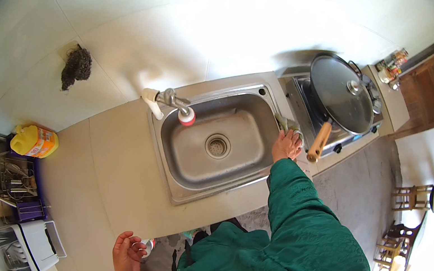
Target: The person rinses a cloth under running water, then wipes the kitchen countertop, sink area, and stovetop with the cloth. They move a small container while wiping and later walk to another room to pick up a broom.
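Note:
My right hand [287, 146] is on a bunched greenish-grey cloth [287, 123] at the right rim of the stainless steel sink [180, 191], its fingers over part of the cloth. My left hand [128, 255] is off the front edge of the countertop [120, 180], fingers loosely curled and apart, holding nothing. The basin is bare around its drain strainer [217, 146]. A metal faucet [169, 97] with a red and white nozzle [186, 116] reaches over the basin's left side.
Right of the sink, a lidded wok [340, 93] sits on a gas stove [302, 93], its wooden handle [319, 142] jutting forward near my right hand. At left stand a yellow jug [34, 141], a utensil rack [16, 180] and a white container [29, 246]. A dark scourer [76, 68] hangs on the wall.

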Demonstrator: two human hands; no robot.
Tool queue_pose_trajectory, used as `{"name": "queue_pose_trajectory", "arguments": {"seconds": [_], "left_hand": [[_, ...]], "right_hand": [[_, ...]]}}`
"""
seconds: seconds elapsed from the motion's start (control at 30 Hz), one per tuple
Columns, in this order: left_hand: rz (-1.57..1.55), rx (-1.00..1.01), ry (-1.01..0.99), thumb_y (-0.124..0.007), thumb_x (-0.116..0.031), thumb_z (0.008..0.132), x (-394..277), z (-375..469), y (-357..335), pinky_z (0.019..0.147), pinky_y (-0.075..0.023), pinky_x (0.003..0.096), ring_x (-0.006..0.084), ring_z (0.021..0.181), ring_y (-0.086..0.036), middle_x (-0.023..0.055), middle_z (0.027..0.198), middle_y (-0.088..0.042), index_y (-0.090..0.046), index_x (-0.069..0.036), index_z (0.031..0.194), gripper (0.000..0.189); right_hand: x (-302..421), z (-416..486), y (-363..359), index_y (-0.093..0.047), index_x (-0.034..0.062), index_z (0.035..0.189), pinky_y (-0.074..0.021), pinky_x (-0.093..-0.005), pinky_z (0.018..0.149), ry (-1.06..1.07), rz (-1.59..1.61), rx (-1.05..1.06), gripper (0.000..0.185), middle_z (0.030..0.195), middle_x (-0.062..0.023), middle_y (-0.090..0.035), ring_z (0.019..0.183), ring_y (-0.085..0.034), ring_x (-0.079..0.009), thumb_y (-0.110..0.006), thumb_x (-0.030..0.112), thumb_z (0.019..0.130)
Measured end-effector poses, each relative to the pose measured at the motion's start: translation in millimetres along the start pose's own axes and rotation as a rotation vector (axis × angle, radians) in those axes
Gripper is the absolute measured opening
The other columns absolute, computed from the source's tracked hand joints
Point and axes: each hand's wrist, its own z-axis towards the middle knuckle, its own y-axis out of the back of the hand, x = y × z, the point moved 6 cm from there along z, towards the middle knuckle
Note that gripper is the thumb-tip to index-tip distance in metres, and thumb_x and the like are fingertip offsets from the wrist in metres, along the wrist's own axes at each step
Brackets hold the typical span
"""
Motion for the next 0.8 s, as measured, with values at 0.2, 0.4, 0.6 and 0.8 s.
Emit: {"name": "queue_pose_trajectory", "arguments": {"seconds": [0.2, 0.4, 0.6, 0.8], "left_hand": [[0.034, 0.071, 0.023, -0.050, -0.017, 0.093, 1.4, -20.9, 29.0, 0.055, -0.0529, 0.0326, 0.0214, 0.069, -0.063, 0.0117, 0.088, -0.062, -0.049, -0.003, 0.109, 0.021], [0.095, 0.153, 0.040, -0.048, -0.015, 0.094, -3.9, -27.6, 33.1, 0.055, -0.0532, 0.0321, 0.0214, 0.069, -0.063, 0.0120, 0.088, -0.062, -0.049, -0.003, 0.109, 0.020], [0.144, 0.192, 0.047, -0.048, -0.014, 0.094, -8.0, -34.9, 31.9, 0.055, -0.0532, 0.0312, 0.0218, 0.070, -0.063, 0.0123, 0.088, -0.062, -0.049, -0.003, 0.110, 0.020], [0.144, 0.195, 0.050, -0.048, -0.014, 0.094, -7.1, -43.2, 38.9, 0.055, -0.0536, 0.0310, 0.0221, 0.070, -0.063, 0.0127, 0.088, -0.062, -0.049, -0.002, 0.110, 0.020]], "right_hand": [[-98.4, -61.8, 13.8, -0.048, 0.0131, 0.129, -0.0244, -0.0502, 0.106, 0.069, -0.018, -0.035, 0.051, 0.137, -0.0100, -0.043, 0.127, -0.035, -0.0296, -0.042, 0.046, 0.091], [-89.4, -151.4, 8.1, -0.047, 0.0119, 0.129, -0.0244, -0.0502, 0.106, 0.326, -0.093, -0.071, 0.052, 0.139, -0.0123, -0.038, 0.127, -0.035, -0.0322, -0.047, 0.044, 0.088], [-23.2, -272.1, 28.1, -0.048, 0.0086, 0.128, -0.0221, -0.0524, 0.107, 0.752, 0.123, 0.046, 0.052, 0.139, -0.0156, -0.037, 0.127, -0.033, -0.0356, -0.050, 0.040, 0.087], [21.2, -339.1, 39.0, -0.054, 0.0068, 0.122, -0.0250, -0.0505, 0.106, 1.108, 0.225, 0.141, 0.046, 0.132, -0.0153, -0.045, 0.121, -0.041, -0.0350, -0.053, 0.032, 0.083]]}}
